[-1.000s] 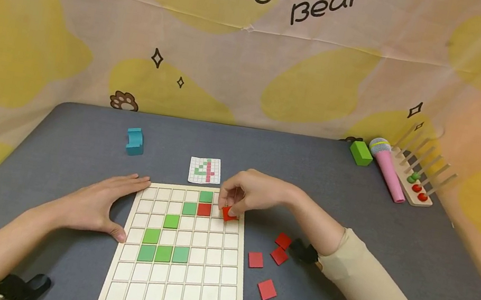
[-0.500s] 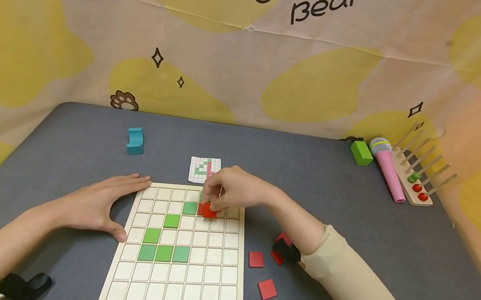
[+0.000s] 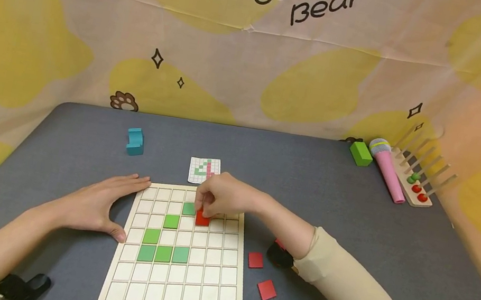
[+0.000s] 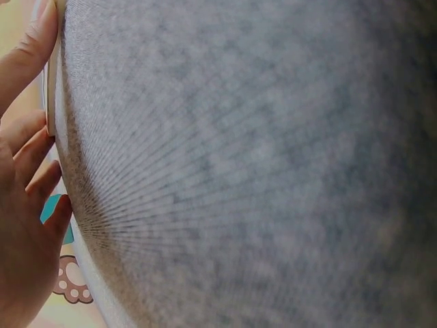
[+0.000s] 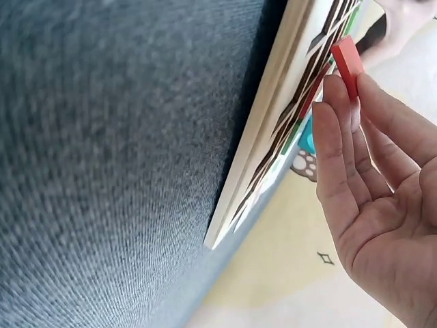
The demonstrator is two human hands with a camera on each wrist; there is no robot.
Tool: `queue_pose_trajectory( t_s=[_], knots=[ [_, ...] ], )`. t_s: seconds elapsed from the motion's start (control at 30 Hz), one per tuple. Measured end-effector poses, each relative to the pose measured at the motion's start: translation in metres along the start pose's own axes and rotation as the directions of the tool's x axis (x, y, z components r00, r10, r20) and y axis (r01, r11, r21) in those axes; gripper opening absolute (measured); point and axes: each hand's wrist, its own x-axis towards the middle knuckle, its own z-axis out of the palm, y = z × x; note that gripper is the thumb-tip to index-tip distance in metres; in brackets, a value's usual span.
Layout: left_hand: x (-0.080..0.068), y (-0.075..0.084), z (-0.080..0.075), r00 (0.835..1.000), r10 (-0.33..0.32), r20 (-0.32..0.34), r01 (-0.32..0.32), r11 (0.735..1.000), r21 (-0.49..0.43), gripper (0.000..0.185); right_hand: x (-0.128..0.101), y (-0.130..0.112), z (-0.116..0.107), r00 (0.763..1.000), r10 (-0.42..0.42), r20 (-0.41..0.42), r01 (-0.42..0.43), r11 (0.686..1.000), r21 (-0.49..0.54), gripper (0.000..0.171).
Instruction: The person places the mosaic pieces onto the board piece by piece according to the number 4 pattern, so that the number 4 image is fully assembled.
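My right hand [image 3: 227, 195] pinches a square red tile [image 3: 202, 219] between thumb and fingertips, over the upper part of a white grid board [image 3: 190, 295]. In the right wrist view, that tile [image 5: 348, 63] is tilted up from the board's face, gripped at one end. Several green tiles [image 3: 171, 221] lie in the grid's cells in a curving line, and a red tile [image 5: 317, 87] sits in a cell close by, hidden behind the hand in the head view. My left hand [image 3: 98, 204] rests spread along the board's left edge, its thumb and fingertips touching it.
Several loose red tiles [image 3: 266, 290] lie right of the board, one partly covered by the right wrist's camera. Behind the board is a pattern card [image 3: 199, 168]. Farther back are a blue block [image 3: 135, 141], a green block [image 3: 361, 153], a pink microphone [image 3: 388, 171] and a peg rack [image 3: 421, 200].
The right hand has carried the red tile left across the board, then slightly toward the person, down to the cell below the placed red one. The left hand has stayed still.
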Motion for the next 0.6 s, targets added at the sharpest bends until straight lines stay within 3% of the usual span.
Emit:
queue_pose_trajectory(
  t_s=[0.6],
  knots=[
    [0.0006,0.0008,-0.0005,1.0,-0.012,0.012,0.012,1.0,0.003,0.122,0.0022,-0.0032,0.0063,1.0,0.021,-0.011,-0.022,0.994,-0.103,0.009]
  ],
)
